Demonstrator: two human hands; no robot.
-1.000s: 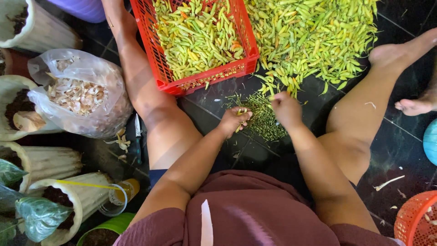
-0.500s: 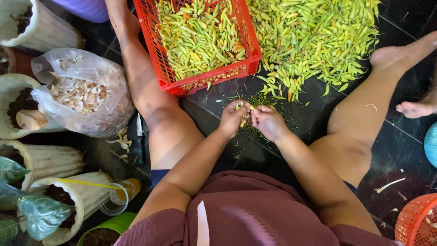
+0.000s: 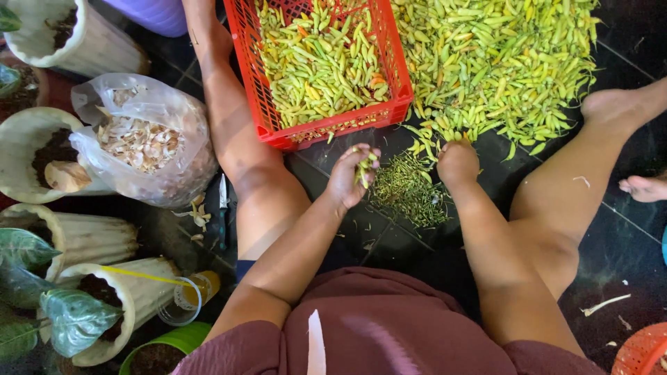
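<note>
We sit on the dark floor (image 3: 611,250), legs spread, both hands out front. Left hand (image 3: 351,177) is curled, fingers pinching a small bunch of green chilies (image 3: 364,165), held up just below the red crate (image 3: 323,128). Right hand (image 3: 457,161) reaches into the near edge of the loose chili heap (image 3: 497,62); fingers are tucked under, so we cannot tell if it grips anything or just presses down. Stem pile (image 3: 410,191) lies on the floor between the two hands, touching the heap's near fringe. Crate is part full of chilies, resting beside our left leg. Small knife (image 3: 222,208) lies on the floor by the left thigh, near a clear bag (image 3: 149,139) of pale peelings. Pots with plants (image 3: 76,305) stand on the left, orange basket (image 3: 643,351) at the bottom right corner, another person's foot (image 3: 645,187) at the right edge.

Risks, as we judge them: the bunch in the left hand looks loosely held, so a chili could slip and drop into the stems. The stem pile already meets the heap, so a sweep of the right hand could mix waste with good pods. The knife sits close to the thigh, and a leg shift could catch it
</note>
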